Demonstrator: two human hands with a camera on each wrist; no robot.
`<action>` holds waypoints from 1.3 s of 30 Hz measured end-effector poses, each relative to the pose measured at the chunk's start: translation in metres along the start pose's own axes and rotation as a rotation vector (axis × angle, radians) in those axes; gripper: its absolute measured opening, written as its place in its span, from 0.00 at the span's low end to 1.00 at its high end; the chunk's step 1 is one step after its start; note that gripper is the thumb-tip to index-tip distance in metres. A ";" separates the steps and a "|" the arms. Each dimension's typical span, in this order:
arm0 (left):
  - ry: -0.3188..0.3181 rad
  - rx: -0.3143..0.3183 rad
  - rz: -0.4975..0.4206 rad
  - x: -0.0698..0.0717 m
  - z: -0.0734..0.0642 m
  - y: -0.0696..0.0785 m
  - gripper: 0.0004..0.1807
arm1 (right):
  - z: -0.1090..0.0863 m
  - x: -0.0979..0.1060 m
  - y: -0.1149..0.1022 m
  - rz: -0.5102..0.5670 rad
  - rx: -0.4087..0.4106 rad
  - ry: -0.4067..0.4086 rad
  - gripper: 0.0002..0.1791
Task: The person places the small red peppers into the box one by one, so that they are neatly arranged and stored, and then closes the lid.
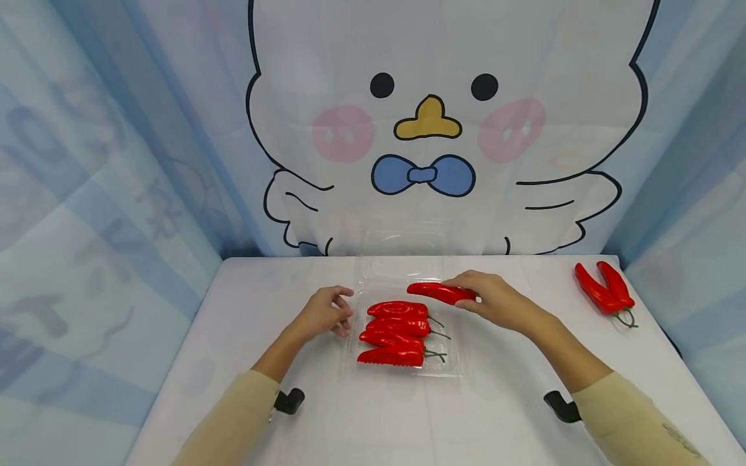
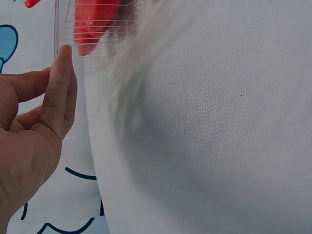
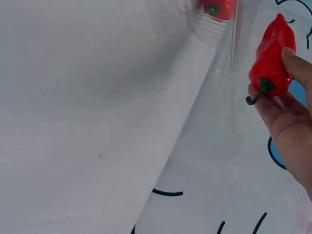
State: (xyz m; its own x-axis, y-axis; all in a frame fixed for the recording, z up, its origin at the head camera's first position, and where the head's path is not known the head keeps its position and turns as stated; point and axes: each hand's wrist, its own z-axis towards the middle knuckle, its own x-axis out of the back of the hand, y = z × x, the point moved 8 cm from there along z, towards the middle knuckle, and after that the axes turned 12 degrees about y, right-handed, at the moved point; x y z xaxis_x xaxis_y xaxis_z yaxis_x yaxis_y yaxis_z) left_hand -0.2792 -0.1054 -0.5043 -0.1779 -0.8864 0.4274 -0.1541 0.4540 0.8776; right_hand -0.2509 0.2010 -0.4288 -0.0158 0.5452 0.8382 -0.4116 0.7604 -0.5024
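Note:
A clear plastic tray (image 1: 456,362) lies on the table with several red peppers (image 1: 398,325) side by side in it, their green stems toward the right. My right hand (image 1: 495,299) pinches another red pepper (image 3: 276,56) between thumb and fingers, over the far part of the tray. Its stem end faces the palm side and its tip points left. At the tray's left wall is my left hand (image 1: 324,312); in the left wrist view its extended fingers (image 2: 59,90) reach the clear wall and it holds nothing.
Two more red peppers (image 1: 606,288) lie at the table's far right corner. The tray's clear lid (image 1: 402,243) stands raised behind it, near a printed curtain (image 1: 431,220). Black wrist mounts (image 1: 562,408) stick out from the sleeves.

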 end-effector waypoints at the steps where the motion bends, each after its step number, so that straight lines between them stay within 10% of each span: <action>1: -0.001 -0.005 0.001 0.000 0.000 0.000 0.26 | 0.001 -0.001 -0.001 -0.002 0.005 0.000 0.26; 39: -0.007 0.006 -0.013 -0.001 0.000 0.000 0.26 | 0.033 -0.049 -0.038 0.009 0.094 -0.115 0.22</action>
State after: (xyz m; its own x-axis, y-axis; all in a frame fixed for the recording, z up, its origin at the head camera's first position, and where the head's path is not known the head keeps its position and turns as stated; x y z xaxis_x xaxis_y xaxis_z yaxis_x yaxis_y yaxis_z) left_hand -0.2791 -0.1051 -0.5050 -0.1826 -0.8918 0.4139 -0.1626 0.4426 0.8819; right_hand -0.2649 0.1333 -0.4437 -0.1218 0.5041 0.8550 -0.4948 0.7159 -0.4926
